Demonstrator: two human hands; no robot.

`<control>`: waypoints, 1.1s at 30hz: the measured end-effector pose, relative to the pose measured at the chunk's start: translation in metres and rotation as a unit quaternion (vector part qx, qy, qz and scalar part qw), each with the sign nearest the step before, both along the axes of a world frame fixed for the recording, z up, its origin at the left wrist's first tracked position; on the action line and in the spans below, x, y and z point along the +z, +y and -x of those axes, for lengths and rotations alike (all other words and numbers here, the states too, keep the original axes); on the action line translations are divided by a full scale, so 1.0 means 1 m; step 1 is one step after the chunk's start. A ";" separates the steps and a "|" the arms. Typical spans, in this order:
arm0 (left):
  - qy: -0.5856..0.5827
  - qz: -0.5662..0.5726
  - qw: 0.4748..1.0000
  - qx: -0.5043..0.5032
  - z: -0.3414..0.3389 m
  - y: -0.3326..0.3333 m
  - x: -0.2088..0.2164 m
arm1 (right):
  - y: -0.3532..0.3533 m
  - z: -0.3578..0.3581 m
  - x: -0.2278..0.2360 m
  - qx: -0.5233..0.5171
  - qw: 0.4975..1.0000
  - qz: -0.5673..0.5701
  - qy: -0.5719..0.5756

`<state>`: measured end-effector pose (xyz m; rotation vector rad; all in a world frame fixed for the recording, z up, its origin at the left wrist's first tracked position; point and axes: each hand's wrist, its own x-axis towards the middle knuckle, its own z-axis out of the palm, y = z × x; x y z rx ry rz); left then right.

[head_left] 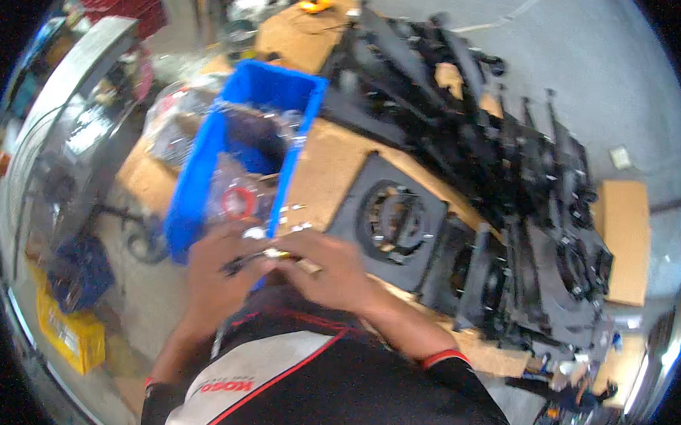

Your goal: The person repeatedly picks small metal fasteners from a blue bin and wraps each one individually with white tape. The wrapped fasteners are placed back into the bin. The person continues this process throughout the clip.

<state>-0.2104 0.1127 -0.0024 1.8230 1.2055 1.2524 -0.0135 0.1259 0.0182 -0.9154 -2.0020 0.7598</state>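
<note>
My left hand (pixel 226 259) and my right hand (pixel 324 271) meet close in front of my body, both with curled fingers. Between their fingertips they hold a small brass-coloured fitting (pixel 276 254). Another short brass-coloured piece (pixel 308 266) shows at the right hand's fingers. A thin dark part sticks out by my left hand; its kind is too blurred to tell. Just beyond the hands stands a long blue bin (pixel 180 221), holding clear plastic bags and a red ring (pixel 238 201). Several small shiny parts (pixel 300 227) lie on the wooden tabletop (pixel 324 162) beside the bin.
A black square panel with a round opening (pixel 345 232) lies right of the bin. Many similar black panels (pixel 521 251) crowd the table's far and right side. Plastic-bagged parts (pixel 178 141) sit left of the bin. A yellow box (pixel 69 330) stands lower left. Another person (pixel 576 396) is far right.
</note>
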 end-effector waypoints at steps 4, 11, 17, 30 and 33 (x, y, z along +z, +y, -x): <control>0.018 0.065 0.997 -0.030 -0.005 0.005 0.020 | -0.001 -0.009 0.002 -0.008 0.999 0.035 -0.005; 0.005 -0.022 0.999 0.045 -0.015 -0.004 0.015 | -0.006 -0.007 0.011 -0.001 0.993 0.115 0.037; 0.075 -0.040 0.996 0.016 -0.014 -0.002 0.023 | -0.007 -0.005 0.009 0.032 0.948 0.275 0.160; -0.013 0.120 0.990 -0.073 -0.012 -0.007 0.010 | -0.004 -0.006 0.002 0.087 0.877 0.395 0.259; -0.014 0.105 0.993 -0.050 -0.014 -0.007 0.014 | -0.005 -0.006 0.003 0.085 0.874 0.401 0.260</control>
